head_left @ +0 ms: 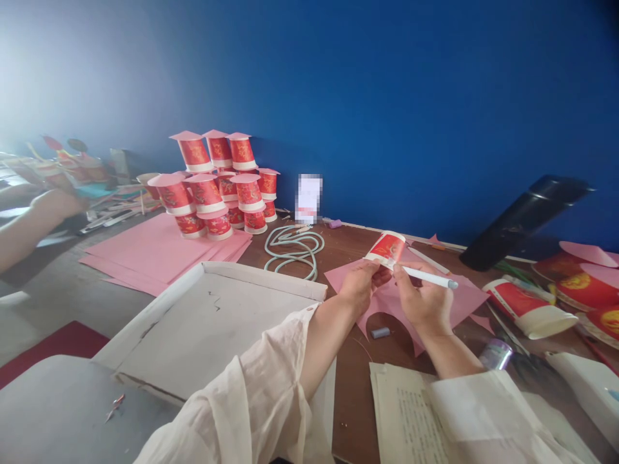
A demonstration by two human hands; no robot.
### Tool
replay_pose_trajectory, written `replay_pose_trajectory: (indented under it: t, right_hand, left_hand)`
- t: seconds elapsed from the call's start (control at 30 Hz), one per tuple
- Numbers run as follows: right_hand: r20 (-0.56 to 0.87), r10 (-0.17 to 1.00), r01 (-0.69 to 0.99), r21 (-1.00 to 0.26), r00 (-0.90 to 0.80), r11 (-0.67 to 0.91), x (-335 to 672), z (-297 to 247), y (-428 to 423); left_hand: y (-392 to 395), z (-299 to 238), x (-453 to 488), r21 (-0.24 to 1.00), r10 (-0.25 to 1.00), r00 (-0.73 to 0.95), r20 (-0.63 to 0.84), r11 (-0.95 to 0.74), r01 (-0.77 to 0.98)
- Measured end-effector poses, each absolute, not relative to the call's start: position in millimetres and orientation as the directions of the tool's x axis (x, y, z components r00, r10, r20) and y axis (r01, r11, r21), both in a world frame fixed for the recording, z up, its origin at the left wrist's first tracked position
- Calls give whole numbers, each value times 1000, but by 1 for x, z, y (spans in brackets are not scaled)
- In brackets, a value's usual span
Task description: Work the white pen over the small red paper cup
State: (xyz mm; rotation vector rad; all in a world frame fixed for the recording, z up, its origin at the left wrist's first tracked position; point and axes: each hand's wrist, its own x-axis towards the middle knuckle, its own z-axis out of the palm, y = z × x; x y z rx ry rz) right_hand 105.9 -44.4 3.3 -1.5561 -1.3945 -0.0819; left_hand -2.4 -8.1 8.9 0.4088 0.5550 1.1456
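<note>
Over a cut piece of pink paper, a red paper cup with a white rim is held tilted. My left hand pinches it near the rim, fingers closed. My right hand is closed around a white pen, its thumb close to the cup's rim. The pen's tip is hidden by the fingers, so contact with the cup cannot be told. A small grey cylinder lies below my hands in a curved cutout of the paper.
Red cups with pink tops stand stacked beside pink sheets. A shallow white box, coiled cable and blurred upright screen lie leftward. A black bottle leans right. Another person's arm reaches in from the left.
</note>
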Motion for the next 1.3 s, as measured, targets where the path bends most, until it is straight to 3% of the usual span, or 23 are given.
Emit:
replay_pose_trajectory:
  t: [0.47,0.77,1.1,1.3]
  right_hand:
    - [719,625,804,-546,306,235,103,5,-43]
    - [662,690,790,-574,293,215,104,5,-45]
    - [729,628,806,-529,273,265,104,6,-43]
    - [655,704,759,-598,277,257,103,6,-45]
  left_hand:
    - [-6,2,0,594,930,342,-133,351,-724]
    - [-8,8,-2,573,936,308,-170,348,-742]
    - [-7,4,-2,589,934,329,-141,346,-730]
    - [-10,9,-3,573,939,309,-152,339,-747]
